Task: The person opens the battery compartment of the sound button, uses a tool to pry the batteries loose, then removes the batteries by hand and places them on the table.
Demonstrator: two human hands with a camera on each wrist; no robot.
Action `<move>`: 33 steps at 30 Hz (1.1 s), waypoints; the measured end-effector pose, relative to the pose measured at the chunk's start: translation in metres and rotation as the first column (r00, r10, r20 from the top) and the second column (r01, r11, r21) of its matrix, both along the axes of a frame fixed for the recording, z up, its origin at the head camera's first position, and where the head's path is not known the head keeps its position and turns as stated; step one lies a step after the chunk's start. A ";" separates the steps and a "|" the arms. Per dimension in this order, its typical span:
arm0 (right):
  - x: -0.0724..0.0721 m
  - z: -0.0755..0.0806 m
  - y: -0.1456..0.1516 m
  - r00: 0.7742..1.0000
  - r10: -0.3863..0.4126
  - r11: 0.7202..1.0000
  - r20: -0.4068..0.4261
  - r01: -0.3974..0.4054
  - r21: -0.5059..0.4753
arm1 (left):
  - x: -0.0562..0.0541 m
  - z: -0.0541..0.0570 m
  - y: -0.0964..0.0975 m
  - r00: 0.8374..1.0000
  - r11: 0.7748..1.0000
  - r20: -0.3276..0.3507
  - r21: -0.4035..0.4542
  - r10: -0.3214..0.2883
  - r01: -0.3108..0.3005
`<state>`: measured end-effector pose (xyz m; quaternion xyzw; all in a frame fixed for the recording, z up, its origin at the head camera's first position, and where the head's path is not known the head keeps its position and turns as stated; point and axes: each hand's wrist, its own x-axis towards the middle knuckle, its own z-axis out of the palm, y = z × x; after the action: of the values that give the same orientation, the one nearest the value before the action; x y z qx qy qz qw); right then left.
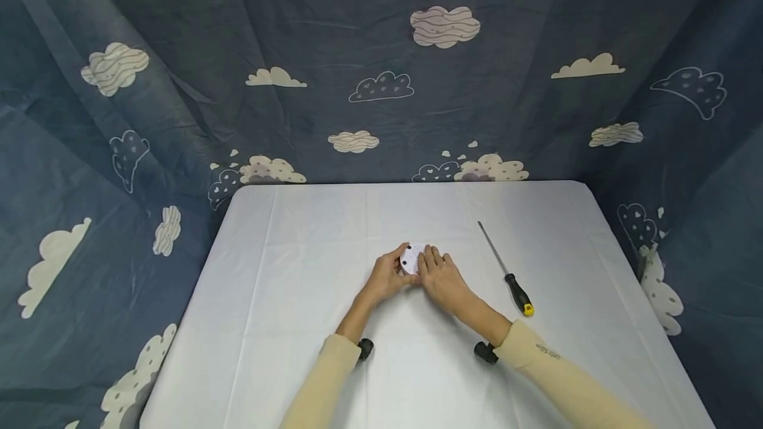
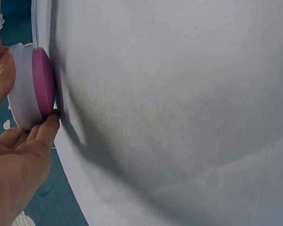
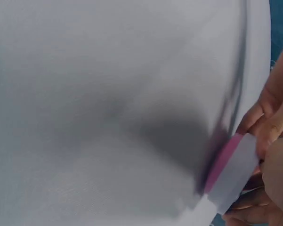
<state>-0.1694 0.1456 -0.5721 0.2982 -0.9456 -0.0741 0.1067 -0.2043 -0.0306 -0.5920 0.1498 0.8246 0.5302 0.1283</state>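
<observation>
Near the table's middle, both hands are on a small round device (image 1: 411, 258), whose white face has dark round spots. A magenta layer (image 2: 43, 84) forms the side toward the table, seen in the left wrist view. My left hand (image 1: 384, 280) grips its rim from the left, with the thumb on the near side. From the right, my right hand (image 1: 442, 281) covers part of the white face. The right wrist view shows fingers around the device's white body (image 3: 233, 174). The right palm hides some of the contact.
To the right of the hands a screwdriver (image 1: 505, 270) with a black-and-yellow handle lies on the white-covered table (image 1: 310, 237). A dark blue cloud-patterned curtain (image 1: 334, 38) surrounds the table at the back and sides.
</observation>
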 end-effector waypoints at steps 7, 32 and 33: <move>-0.003 -0.006 0.003 0.999 0.013 0.995 -0.036 -0.017 -0.101 | -0.001 0.000 0.001 1.000 0.999 0.012 0.041 0.019 -0.019; 0.003 -0.020 0.022 0.983 -0.065 0.764 0.170 0.158 -0.625 | 0.000 -0.003 -0.003 0.994 0.987 0.105 0.152 0.033 -0.048; 0.002 -0.020 0.023 0.975 -0.063 0.733 0.212 0.189 -0.653 | 0.000 -0.003 -0.003 0.993 0.988 0.110 0.149 0.034 -0.050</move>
<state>-0.1672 0.1682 -0.5920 0.1802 -0.9326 0.2897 0.1177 -0.2041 -0.0334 -0.5949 0.1129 0.7767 0.6014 0.1493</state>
